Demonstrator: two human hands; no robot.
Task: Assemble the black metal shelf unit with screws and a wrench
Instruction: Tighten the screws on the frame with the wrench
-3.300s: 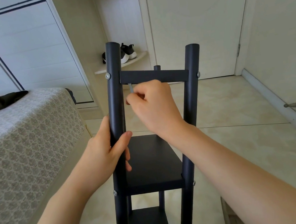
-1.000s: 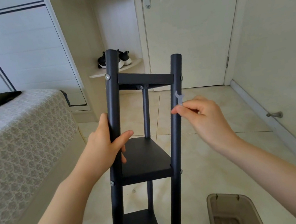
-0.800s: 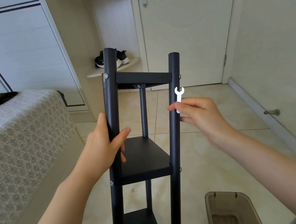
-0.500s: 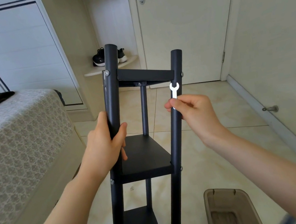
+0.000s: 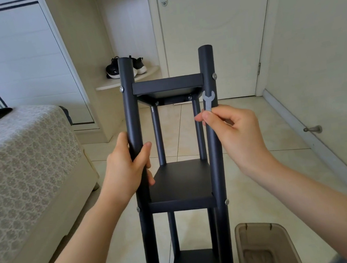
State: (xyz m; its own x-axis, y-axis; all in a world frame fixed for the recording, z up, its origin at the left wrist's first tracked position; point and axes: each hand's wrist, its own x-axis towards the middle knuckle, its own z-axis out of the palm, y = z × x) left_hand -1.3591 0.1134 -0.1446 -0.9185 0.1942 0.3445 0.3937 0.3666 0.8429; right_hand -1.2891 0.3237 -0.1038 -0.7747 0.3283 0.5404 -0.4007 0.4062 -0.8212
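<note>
At centre frame the black shelf unit point(image 5: 181, 182) stands upright on the floor, and my left hand point(image 5: 128, 167) wraps its left post to keep it steady. My right hand point(image 5: 234, 131) pinches the small wrench point(image 5: 208, 101) just below the top-right screw point(image 5: 214, 76), probably to tighten it.

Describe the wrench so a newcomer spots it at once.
Find the tall black shelf unit, then its right front post. The right hand pinches a small flat wrench before that post, just below the top shelf. It is pale grey with a forked head pointing up, unlike the round screw heads nearby.
</note>
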